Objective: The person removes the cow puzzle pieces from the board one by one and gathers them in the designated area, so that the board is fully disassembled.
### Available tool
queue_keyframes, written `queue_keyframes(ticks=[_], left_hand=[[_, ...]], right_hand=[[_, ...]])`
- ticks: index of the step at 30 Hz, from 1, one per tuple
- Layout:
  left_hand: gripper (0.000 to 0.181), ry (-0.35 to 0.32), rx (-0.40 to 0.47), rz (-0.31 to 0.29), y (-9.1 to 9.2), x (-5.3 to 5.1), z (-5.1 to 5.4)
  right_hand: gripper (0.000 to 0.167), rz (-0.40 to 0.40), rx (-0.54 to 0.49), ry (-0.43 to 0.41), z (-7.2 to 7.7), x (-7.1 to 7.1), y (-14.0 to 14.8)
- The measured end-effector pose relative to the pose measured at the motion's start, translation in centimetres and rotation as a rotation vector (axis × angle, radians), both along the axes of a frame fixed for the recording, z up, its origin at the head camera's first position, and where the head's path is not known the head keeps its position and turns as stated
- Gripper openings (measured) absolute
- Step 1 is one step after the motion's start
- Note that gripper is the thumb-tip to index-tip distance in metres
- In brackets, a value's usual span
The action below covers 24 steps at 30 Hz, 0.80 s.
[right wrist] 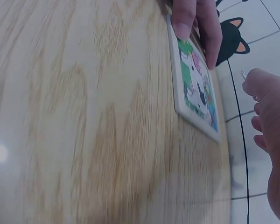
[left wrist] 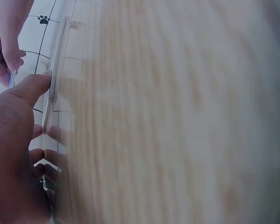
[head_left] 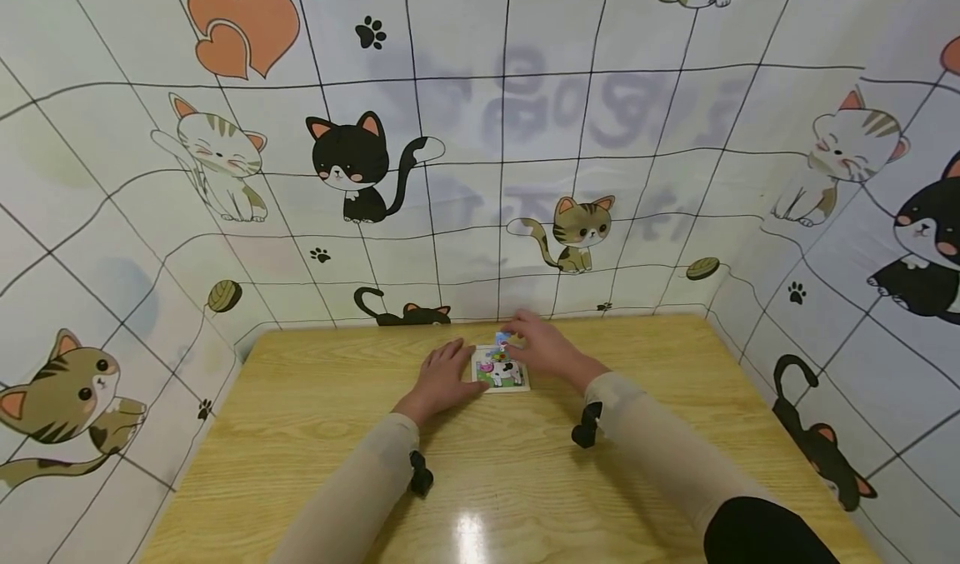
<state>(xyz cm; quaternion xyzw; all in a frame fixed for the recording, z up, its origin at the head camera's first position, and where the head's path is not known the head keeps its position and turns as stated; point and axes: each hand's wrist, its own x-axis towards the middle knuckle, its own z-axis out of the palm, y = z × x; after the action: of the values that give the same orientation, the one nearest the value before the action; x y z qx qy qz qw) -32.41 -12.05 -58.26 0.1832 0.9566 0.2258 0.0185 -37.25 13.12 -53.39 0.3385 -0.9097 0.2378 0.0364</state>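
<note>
A small square picture puzzle [head_left: 501, 374] in a pale frame lies near the table's back edge; a cow shows on it. My left hand [head_left: 442, 381] is at its left side, thumb on the near left corner, fingers spread beside the frame. In the right wrist view that thumb touches the puzzle [right wrist: 196, 86]. My right hand [head_left: 546, 347] pinches a small blue piece [head_left: 502, 339] above the puzzle's far part. Seen from the left wrist, the right hand [left wrist: 9, 42] holds the thin piece [left wrist: 12, 79] edge-on, apart from the frame [left wrist: 53, 79].
The wooden table [head_left: 480, 464] stretches toward me. Behind it and at both sides hangs a white sheet [head_left: 465, 197] with printed cats and grid lines. Black bands with round lumps are on both wrists.
</note>
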Motion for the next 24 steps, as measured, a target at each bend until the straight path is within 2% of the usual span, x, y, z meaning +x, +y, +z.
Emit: queue_keyframes(ticks=[5,10,19,24], left_hand=[[0.085,0.014,0.008,-0.002,0.0,-0.1,-0.3],[0.085,0.023,0.016,-0.004,0.0,-0.1,-0.5],[0.085,0.003,0.019,-0.002,0.0,0.2,0.2],[0.088,-0.011,0.021,0.004,0.0,-0.1,-0.4]], right_hand=[[0.032,-0.026,-0.016,0.029,-0.2,-0.1,1.4],[0.033,-0.039,-0.082,-0.02,-0.1,0.0,2.8],[0.033,-0.045,-0.165,-0.075,-0.1,-0.2,5.0],[0.031,-0.072,-0.18,-0.116,0.3,-0.3,6.4]])
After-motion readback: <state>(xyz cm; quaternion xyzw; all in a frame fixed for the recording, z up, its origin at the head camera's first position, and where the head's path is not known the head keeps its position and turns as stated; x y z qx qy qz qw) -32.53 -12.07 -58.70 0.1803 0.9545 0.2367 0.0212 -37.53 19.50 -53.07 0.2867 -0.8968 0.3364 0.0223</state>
